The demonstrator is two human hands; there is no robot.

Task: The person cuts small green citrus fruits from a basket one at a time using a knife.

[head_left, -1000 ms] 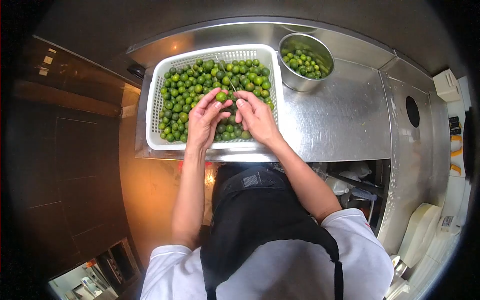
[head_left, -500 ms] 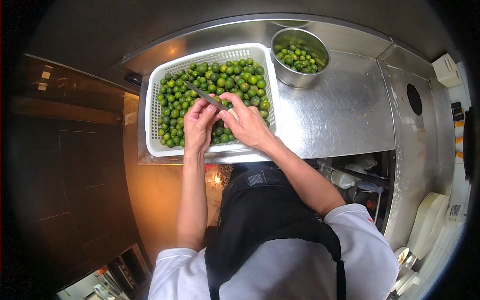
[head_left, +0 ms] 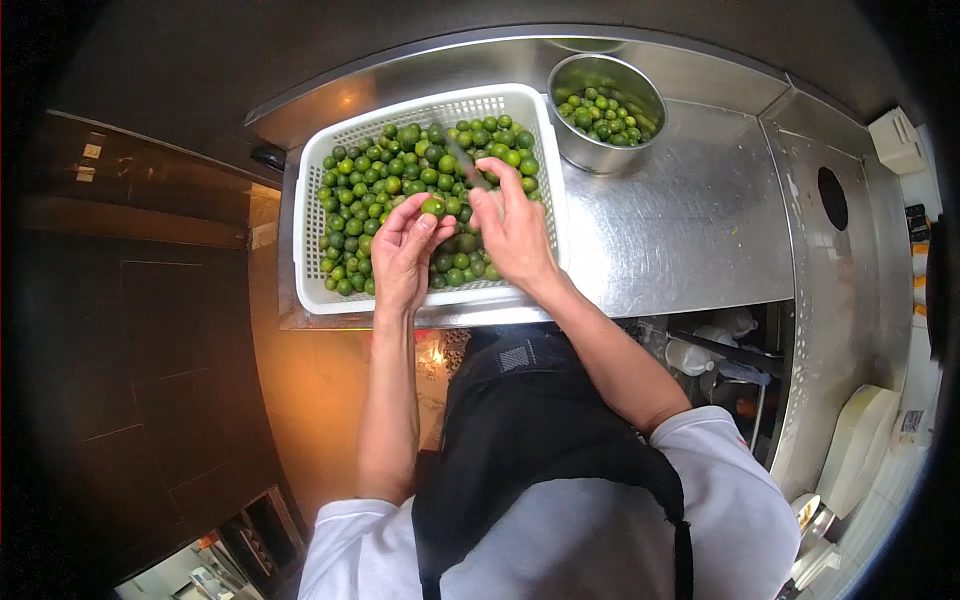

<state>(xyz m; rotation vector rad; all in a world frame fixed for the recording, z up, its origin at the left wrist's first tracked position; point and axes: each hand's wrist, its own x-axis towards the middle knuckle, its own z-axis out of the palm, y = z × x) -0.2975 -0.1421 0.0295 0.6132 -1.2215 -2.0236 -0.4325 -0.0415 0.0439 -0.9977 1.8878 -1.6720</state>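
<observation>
Between the fingertips of my left hand point(head_left: 401, 258) is a small green lime point(head_left: 433, 206), with a pale spot on its skin. My right hand point(head_left: 516, 231) is closed around a knife point(head_left: 464, 160), its blade blurred by motion and pointing away from me. The handle is mostly hidden in my fingers. Both hands are over a white plastic basket point(head_left: 305, 240) heaped with green limes point(head_left: 385, 180). A short gap separates the knife from the held lime.
The basket stands on a stainless steel counter point(head_left: 680, 230). Right of it, a steel pot point(head_left: 610, 158) holds more limes. A raised metal back edge runs behind both. Below the counter, an open shelf has white containers point(head_left: 690, 355). A dark opening point(head_left: 830, 199) lies at far right.
My right hand has moved right, taking the knife away from my left hand. The lime in my left fingertips now shows. Basket and pot stay in place.
</observation>
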